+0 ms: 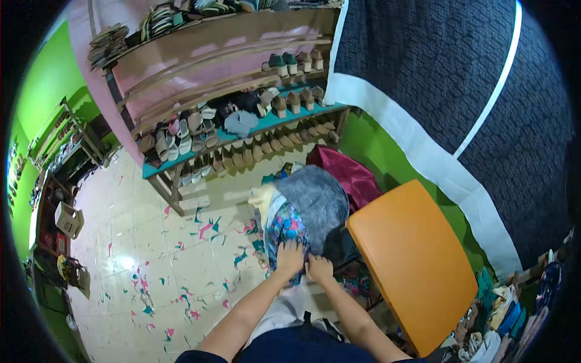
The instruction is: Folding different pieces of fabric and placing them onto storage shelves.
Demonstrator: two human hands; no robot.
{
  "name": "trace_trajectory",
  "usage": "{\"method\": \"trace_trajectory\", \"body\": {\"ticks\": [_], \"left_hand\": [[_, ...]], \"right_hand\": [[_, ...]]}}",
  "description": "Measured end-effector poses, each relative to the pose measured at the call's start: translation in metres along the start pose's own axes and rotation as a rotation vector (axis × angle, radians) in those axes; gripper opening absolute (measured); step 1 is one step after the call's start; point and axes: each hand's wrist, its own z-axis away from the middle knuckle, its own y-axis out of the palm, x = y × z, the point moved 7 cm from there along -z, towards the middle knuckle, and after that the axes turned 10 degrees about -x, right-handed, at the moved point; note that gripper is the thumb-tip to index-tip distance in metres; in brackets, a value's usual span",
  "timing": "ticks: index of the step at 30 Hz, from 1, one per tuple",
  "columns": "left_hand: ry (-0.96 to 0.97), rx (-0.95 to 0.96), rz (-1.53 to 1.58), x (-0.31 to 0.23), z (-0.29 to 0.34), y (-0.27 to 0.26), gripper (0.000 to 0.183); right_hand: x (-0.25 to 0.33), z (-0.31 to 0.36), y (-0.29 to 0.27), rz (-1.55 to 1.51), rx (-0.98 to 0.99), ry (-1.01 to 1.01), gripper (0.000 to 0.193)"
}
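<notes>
A pile of folded cloth stands in front of me: a grey-blue textured fabric [318,196] on the right, a colourful floral fabric [285,222] on its left, and a cream cloth [263,198] at the far left corner. My left hand [290,256] lies on the near part of the floral fabric, fingers stretched forward. Close beside it, my right hand [319,268] has its fingers curled at the near edge of the cloth, where the floral and dark parts meet. What lies under the fingers is partly hidden.
An orange chair back or seat panel [414,266] stands close on my right. Behind the pile are maroon shiny fabric [345,169] and a shoe rack [254,130] holding many shoes. Pink and teal scraps [209,228] litter the tiled floor. Fabric pieces [496,308] heap at lower right.
</notes>
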Motion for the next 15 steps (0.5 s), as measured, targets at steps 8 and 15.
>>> {"method": "trace_trajectory", "body": {"ticks": [8,15], "left_hand": [[-0.1,0.38,0.002,0.07,-0.059,0.078,0.037],[-0.086,0.354,0.003,0.085,-0.108,0.122,0.039]], "right_hand": [[-0.006,-0.094,0.05,-0.043,-0.028,0.058,0.04],[0.002,-0.171,0.088,-0.031,-0.212,-0.187,0.056]]}}
